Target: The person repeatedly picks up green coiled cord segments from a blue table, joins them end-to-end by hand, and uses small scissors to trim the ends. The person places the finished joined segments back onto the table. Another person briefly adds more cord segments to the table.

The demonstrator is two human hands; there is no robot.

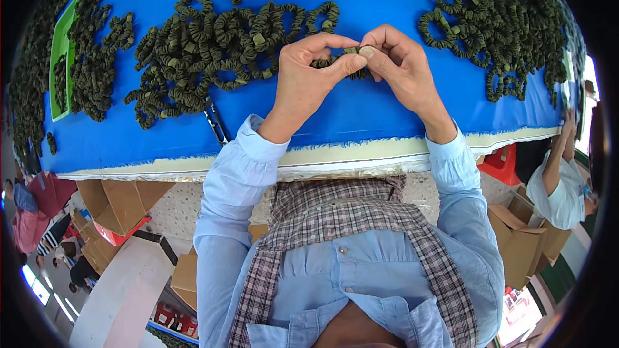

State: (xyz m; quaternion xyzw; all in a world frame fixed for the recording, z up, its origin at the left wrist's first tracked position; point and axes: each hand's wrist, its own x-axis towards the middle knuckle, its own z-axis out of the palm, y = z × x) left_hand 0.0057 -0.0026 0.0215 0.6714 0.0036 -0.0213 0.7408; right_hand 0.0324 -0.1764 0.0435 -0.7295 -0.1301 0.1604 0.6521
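Near the front edge of the blue-covered table, both my hands pinch a dark green scrunchie (321, 62). My left hand (301, 82) grips it between thumb and forefinger, the other fingers curled. My right hand (411, 76) meets it tip to tip, its thumb pressed on the fabric. Between the fingers, much of the scrunchie is hidden. Just left of my left hand lies a loose heap of similar scrunchies (187, 42). A slim black tool (216, 121), perhaps thread snips, rests below that heap, beside my left sleeve.
Another heap of scrunchies (516, 16) covers the right side. At the far left, more surround a bright green tray (54, 71). Cardboard boxes (116, 203) stand below the table edge. A co-worker (560, 187) is at the right, near a red stool (501, 166).
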